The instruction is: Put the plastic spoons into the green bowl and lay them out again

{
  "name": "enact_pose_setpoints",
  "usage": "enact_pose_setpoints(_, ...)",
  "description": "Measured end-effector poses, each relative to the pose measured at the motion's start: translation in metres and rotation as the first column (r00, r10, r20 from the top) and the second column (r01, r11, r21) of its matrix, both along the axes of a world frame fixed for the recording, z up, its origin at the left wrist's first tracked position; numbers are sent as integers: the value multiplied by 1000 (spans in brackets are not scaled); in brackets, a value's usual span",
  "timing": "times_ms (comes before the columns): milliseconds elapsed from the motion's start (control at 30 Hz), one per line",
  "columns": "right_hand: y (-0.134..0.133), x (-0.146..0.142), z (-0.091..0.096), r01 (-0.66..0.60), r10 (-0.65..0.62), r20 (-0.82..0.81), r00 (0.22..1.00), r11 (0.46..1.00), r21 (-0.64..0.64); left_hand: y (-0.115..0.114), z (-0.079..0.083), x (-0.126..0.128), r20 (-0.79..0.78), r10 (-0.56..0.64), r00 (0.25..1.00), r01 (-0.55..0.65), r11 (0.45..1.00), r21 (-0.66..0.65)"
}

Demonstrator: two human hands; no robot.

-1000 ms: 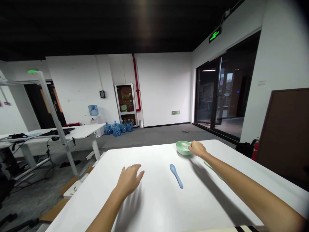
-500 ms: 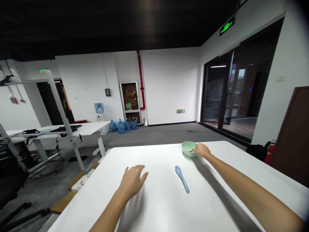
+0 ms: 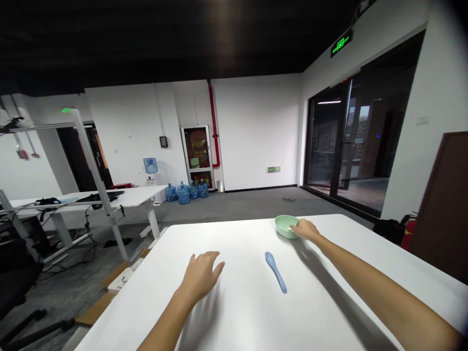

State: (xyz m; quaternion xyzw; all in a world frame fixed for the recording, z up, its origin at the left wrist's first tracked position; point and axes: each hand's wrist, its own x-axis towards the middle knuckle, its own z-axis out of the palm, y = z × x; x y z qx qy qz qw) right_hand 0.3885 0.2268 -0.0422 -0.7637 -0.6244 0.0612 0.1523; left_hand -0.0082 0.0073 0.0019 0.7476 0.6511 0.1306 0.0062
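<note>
Left hand (image 3: 200,278): lying open and palm down, fingers spreading, holding nothing, on or just over the table.
Blue spoon (image 3: 276,272): lying on the white table (image 3: 237,243) between the hands, nearer the right hand.
Right hand (image 3: 306,230): reaching forward, fingers half curling at the bowl's rim; whether it is gripping, I cannot tell.
Green bowl (image 3: 282,229): sitting touching the right hand, on its left side.
Blue water jugs (image 3: 183,195): standing on the floor, well beyond both hands.
</note>
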Motion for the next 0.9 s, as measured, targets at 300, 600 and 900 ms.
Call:
enact_pose_setpoints(300, -67, 7, 31, -83, 86, -6, 996, 982, 172, -5, 1, 1, -10, -1, 1000, 1, 1000, -3)
enact_pose_setpoints(600, -145, 16, 36, -233, 243, -1, 970, 931, 281, -12, 5, 4, -33, 8, 999, -7, 1000, 14)
enact_pose_setpoints(900, -165, 13, 8, -292, 295, 17, 955, 932, 215, -11, 2, 4, -41, 10, 999, -9, 1000, 29)
